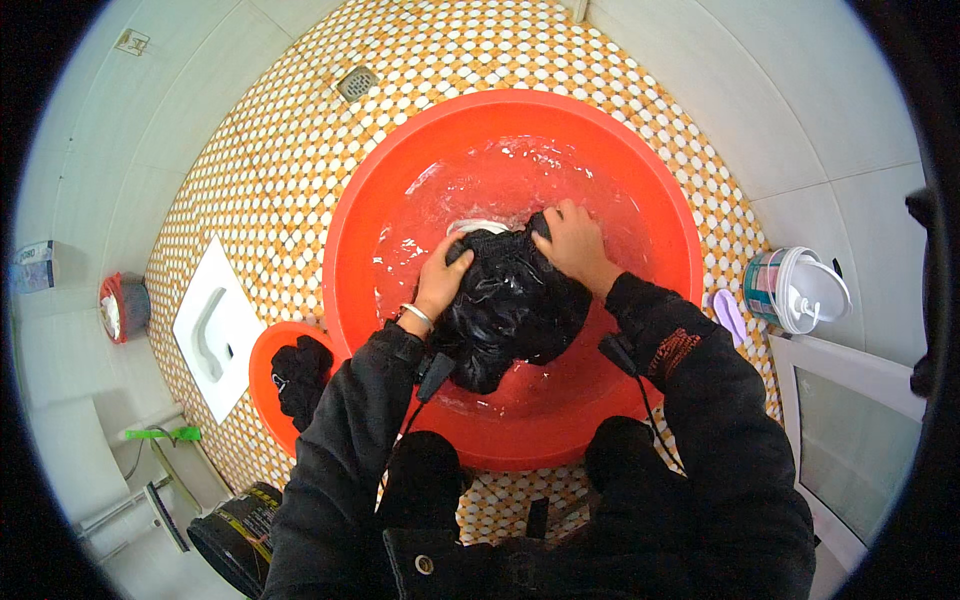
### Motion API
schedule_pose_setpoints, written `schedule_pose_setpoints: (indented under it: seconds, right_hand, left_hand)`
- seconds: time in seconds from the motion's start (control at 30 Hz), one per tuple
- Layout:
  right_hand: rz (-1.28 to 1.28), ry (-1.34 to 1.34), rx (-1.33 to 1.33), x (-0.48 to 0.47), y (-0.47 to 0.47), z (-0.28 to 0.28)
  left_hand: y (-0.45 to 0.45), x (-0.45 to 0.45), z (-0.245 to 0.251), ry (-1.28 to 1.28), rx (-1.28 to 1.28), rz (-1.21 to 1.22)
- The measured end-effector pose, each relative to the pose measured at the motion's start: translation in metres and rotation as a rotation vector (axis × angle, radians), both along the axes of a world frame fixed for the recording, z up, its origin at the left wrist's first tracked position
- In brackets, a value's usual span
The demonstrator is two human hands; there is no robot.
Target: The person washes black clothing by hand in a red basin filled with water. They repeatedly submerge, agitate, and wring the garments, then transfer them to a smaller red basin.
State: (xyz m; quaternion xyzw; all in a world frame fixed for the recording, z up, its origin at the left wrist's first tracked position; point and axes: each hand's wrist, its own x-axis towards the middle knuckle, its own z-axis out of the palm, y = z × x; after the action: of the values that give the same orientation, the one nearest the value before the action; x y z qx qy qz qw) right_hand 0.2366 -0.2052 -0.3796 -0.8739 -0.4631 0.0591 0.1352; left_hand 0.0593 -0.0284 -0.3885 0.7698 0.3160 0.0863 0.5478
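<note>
A wet black garment (517, 300) lies bunched in a large red plastic basin (514, 454) of water. My left hand (442, 277), with a light bangle at the wrist, grips the garment's upper left edge. At its upper right edge, my right hand (576, 244) holds a fold of the same cloth between thumb and fingers. Just beyond the cloth, between my hands, a white item (478, 225) shows partly; its kind is unclear. The underside of the garment is hidden.
A smaller red basin (262, 382) holding dark cloth (302, 379) touches the large one. Farther left are a squat toilet (214, 334) and a waste basket (124, 307); a black bucket (236, 536) stands lower left. Right are a white-rimmed bucket (772, 289), a purple brush or slipper (728, 316) and a framed door (855, 435).
</note>
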Motion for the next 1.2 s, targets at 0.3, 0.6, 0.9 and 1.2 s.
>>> schedule_pose_setpoints:
  seconds: [0.3,0.6,0.9,1.2]
  right_hand:
    - [-0.159,0.549,0.091,-0.001,0.02,-0.014]
    - [0.112,0.901,0.777,-0.098,0.075,0.069]
    - [0.29,0.159,0.299,-0.036,0.051,0.042]
    - [0.086,0.061,-0.095,-0.005,-0.012,-0.015]
  left_hand:
    - [0.008,0.01,-0.023,0.301,0.053,0.021]
    - [-0.007,0.021,0.006,-0.16,-1.273,0.379]
    - [-0.036,0.014,0.024,0.203,-1.207,0.399]
    - [-0.003,0.002,-0.01,0.413,0.349,-0.334]
